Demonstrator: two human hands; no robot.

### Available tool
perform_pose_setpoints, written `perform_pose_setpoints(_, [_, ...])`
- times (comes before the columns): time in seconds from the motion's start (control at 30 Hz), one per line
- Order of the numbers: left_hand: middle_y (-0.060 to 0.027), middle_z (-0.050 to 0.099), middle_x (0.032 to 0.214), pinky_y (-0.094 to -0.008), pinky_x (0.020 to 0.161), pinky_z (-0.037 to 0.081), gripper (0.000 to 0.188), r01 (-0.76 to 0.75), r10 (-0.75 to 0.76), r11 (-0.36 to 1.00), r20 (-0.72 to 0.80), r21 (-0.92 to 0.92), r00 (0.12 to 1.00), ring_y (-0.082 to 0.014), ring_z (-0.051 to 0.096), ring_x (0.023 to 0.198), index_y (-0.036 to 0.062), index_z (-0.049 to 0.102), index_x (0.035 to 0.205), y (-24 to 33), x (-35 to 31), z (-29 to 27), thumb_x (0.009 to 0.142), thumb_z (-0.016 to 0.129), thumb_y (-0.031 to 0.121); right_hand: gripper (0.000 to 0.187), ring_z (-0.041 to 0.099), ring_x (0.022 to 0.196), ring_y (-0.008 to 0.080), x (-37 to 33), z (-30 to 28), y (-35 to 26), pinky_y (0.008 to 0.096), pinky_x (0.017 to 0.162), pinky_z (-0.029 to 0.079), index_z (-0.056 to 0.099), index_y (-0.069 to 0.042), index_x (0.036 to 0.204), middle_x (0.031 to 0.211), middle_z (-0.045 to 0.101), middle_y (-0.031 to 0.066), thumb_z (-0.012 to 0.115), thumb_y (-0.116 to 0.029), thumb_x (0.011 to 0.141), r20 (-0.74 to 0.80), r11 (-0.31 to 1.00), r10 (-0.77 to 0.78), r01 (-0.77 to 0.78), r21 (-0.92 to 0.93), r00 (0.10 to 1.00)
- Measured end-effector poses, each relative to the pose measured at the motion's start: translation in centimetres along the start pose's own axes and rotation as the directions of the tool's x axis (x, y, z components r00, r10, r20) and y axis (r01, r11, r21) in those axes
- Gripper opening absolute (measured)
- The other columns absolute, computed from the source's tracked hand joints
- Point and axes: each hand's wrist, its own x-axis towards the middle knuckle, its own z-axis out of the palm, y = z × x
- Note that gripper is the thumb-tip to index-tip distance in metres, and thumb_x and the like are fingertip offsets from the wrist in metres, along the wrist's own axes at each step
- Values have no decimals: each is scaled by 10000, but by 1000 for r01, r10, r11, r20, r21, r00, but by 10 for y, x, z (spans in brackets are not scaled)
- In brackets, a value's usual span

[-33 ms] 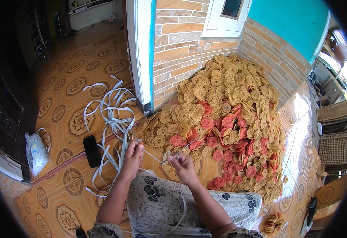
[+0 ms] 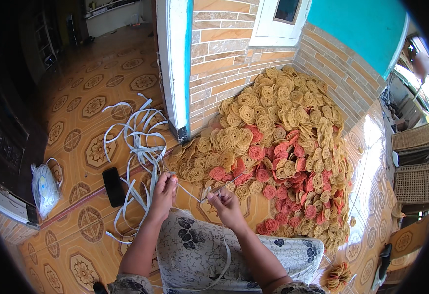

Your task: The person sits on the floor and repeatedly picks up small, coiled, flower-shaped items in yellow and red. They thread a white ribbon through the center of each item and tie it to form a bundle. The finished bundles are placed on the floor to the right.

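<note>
My left hand [image 2: 163, 195] is closed in a pinch on one end of a thin pale strand [image 2: 189, 192], which runs taut toward my right hand. My right hand [image 2: 228, 207] pinches a thin, needle-like rod [image 2: 231, 179] that points up and to the right; its exact kind is too small to make out. From beneath the right hand a white flat strip [image 2: 228, 255] hangs in a curve over the patterned cloth [image 2: 190, 250] on my lap. Beyond both hands lies a large heap of tan and red coiled rosettes [image 2: 268, 122], piled against the wall.
Loose white strips [image 2: 136, 132] lie tangled on the tiled floor to the left, beside a black phone [image 2: 113, 187]. Farther left is a clear plastic bag [image 2: 44, 190]. A bundle of strung rosettes [image 2: 339, 277] sits at lower right. A door frame [image 2: 175, 73] rises behind the strips.
</note>
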Motion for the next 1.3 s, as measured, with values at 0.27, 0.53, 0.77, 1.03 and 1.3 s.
perform_pose_setpoints(0.27, [84, 350, 639, -194, 404, 203, 132, -280, 231, 904, 182, 323, 956, -5, 269, 468, 119, 436, 915, 3, -17, 34, 1031, 467, 172, 210, 459, 504, 145, 20, -24, 7, 306, 494, 359, 547, -25, 820, 590, 524, 63, 615, -181, 943, -173, 887, -130, 36, -460, 976])
perform_pose_setpoints(0.53, [68, 314, 616, -205, 428, 216, 207, -554, 588, 809, -267, 198, 764, -18, 251, 481, 106, 437, 900, 95, 53, -79, 1037, 467, 259, 222, 477, 512, 181, -4, -102, 59, 347, 495, 368, 551, 2, 837, 568, 482, 71, 648, -186, 906, -302, 750, 3, -202, -630, 953])
perform_pose_setpoints(0.77, [-173, 660, 973, -400, 770, 478, 192, -19, 582, 300, -168, 954, 796, -323, 634, 876, 28, 559, 1081, 84, 194, -204, 928, 607, 133, 226, 274, 493, 25, -25, -137, 46, 209, 459, 228, 550, -88, 804, 602, 358, -96, 613, -228, 970, -178, 947, 312, -290, 138, 933])
perform_pose_setpoints(1.03, [-132, 656, 1129, -407, 901, 487, 298, -477, 533, 330, 257, 814, 806, -284, 632, 1038, 72, 617, 1156, 23, 117, -31, 877, 681, 151, 245, 257, 527, 28, -45, -111, 14, 227, 483, 217, 543, -105, 777, 607, 346, -99, 618, -237, 968, -122, 932, 325, -296, 207, 938])
perform_pose_setpoints(1.3, [-121, 622, 1240, -366, 973, 472, 449, -697, 390, 634, 640, 335, 662, -283, 584, 1159, 85, 561, 1333, -38, -54, 122, 897, 658, 137, 167, 269, 501, 55, -83, -78, -12, 236, 544, 272, 560, -150, 862, 575, 305, -95, 578, -266, 980, 217, 446, 420, -409, 796, 881])
